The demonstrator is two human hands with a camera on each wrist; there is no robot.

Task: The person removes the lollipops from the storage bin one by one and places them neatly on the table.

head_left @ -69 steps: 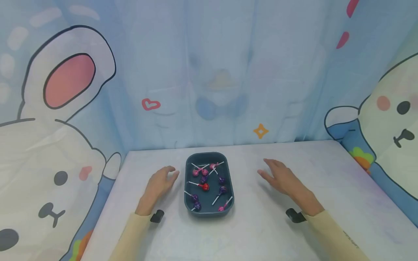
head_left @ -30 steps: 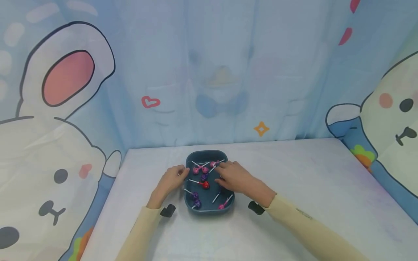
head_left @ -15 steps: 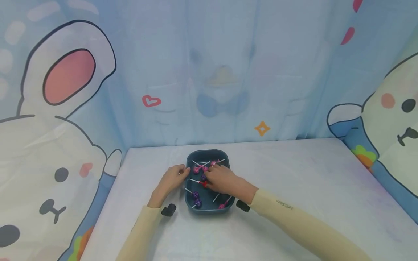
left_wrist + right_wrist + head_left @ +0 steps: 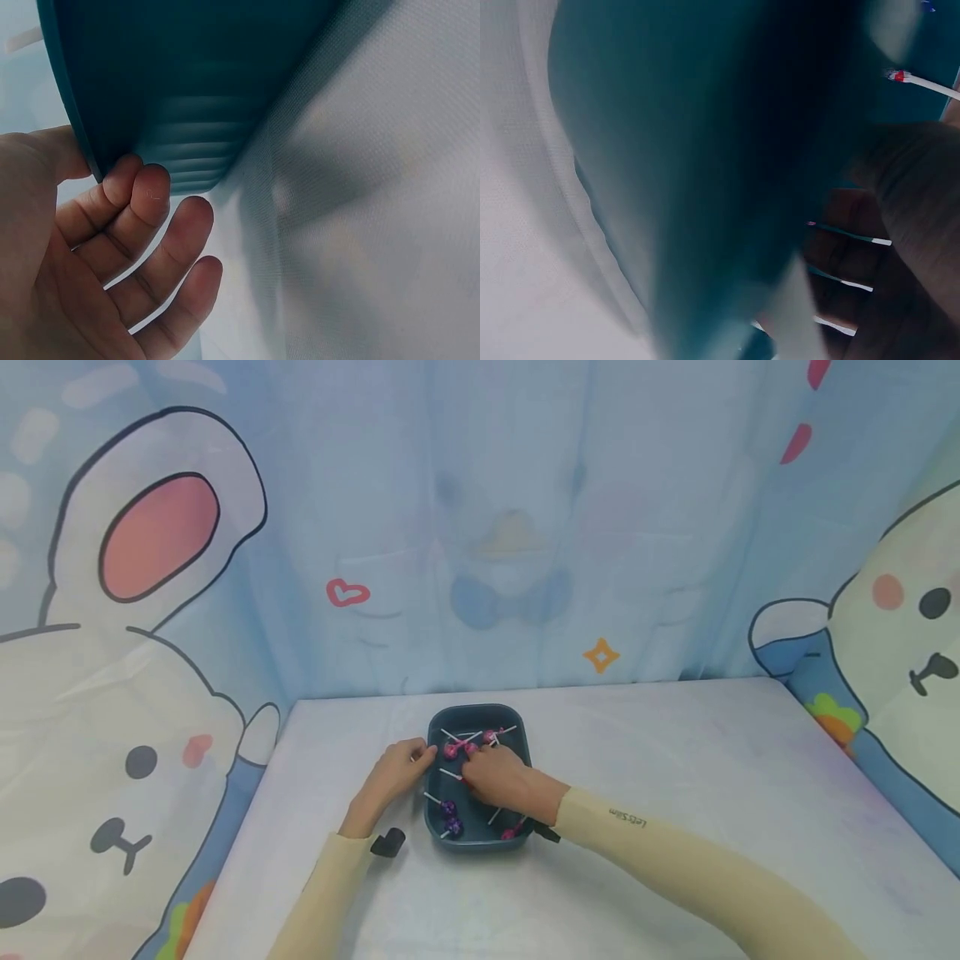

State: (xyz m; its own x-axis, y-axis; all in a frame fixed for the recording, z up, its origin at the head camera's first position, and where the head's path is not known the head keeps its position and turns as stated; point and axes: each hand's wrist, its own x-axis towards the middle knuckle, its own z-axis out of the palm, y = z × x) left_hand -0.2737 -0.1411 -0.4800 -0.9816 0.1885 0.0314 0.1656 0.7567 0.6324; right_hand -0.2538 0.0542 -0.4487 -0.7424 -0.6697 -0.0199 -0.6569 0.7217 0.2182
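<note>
A dark teal plastic tray (image 4: 480,845) holds several lollipops in pink, purple and red wrappers. At its left rim, my left hand (image 4: 397,772) holds the edge. In the left wrist view its thumb is behind the rim and the fingers (image 4: 154,202) bend along the outer wall. My right hand (image 4: 501,779) reaches down inside the tray over the lollipops. Beside its fingers shows the white stick (image 4: 450,774) of the red lollipop, whose head is mostly covered. The right fingertips are hidden in the head view, and the right wrist view is dark, with several sticks (image 4: 855,285) near the fingers.
Two purple lollipops (image 4: 452,818) lie at the tray's near left and a pink one (image 4: 510,833) at the near right. More pink ones (image 4: 452,749) lie at the far end. A white-covered table (image 4: 675,760) surrounds the tray, with a printed curtain (image 4: 510,485) behind.
Both hands have come in from the sides to the tray. My left hand has stayed at the rim, while my right has moved leftward over the red lollipop, whose stick has shifted slightly.
</note>
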